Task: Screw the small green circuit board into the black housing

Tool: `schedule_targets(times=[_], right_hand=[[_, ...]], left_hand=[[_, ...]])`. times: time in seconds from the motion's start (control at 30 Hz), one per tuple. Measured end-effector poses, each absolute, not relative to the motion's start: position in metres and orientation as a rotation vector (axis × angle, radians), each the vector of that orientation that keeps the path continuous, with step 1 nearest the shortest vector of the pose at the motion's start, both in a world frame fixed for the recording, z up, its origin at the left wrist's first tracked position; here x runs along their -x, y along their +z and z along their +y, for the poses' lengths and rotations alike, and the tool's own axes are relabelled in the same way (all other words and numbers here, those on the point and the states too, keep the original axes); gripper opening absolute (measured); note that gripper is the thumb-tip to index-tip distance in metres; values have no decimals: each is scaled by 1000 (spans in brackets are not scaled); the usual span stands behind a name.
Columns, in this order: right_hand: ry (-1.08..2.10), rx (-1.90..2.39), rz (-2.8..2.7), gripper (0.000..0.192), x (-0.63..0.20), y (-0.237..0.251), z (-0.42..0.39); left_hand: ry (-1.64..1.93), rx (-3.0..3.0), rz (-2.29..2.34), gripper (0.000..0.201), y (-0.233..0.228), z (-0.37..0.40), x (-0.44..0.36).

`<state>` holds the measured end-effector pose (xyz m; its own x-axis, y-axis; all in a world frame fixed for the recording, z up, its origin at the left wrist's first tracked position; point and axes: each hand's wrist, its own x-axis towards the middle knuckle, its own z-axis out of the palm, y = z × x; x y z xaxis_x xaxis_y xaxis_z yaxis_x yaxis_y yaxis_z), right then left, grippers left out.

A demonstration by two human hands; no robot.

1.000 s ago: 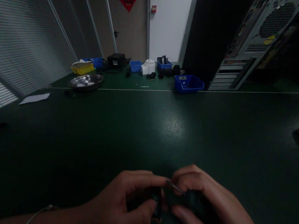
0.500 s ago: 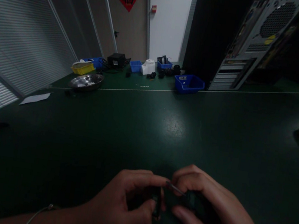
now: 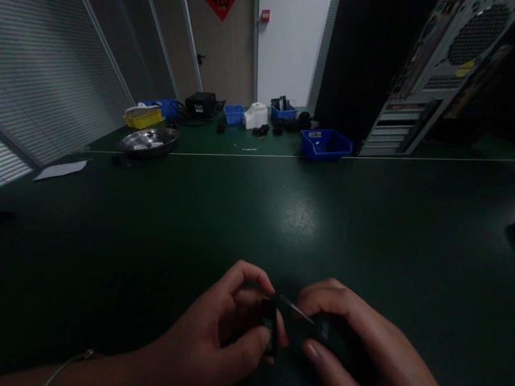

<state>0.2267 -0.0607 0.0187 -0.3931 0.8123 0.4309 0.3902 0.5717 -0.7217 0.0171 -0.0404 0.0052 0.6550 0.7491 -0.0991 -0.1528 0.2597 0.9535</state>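
Fingers: your left hand [image 3: 215,348] pinches a small dark part [image 3: 267,330] between thumb and curled fingers; your right hand [image 3: 354,356] is closed around a dark tool handle [image 3: 336,343].
Tool tip: the thin metal shaft [image 3: 291,308] runs left from your right hand and meets the small dark part.
Where: low and central, just above the green table [image 3: 311,220].
Far left: a steel bowl [image 3: 149,140] and a yellow bin [image 3: 142,116].
Far middle: a blue bin [image 3: 325,144].
Far right: an open computer case [image 3: 430,70].
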Motion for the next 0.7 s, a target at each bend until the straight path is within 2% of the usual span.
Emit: schedule_targets(times=[0.13,0.7], right_hand=[[680,923,-2028,43,-228,19,-60],[833,1041,-2142,37,-229,17,-58]], left_hand=[[680,-1195,684,17,11,-40,-17],[678,-1681,973,33,10,-35,-11]])
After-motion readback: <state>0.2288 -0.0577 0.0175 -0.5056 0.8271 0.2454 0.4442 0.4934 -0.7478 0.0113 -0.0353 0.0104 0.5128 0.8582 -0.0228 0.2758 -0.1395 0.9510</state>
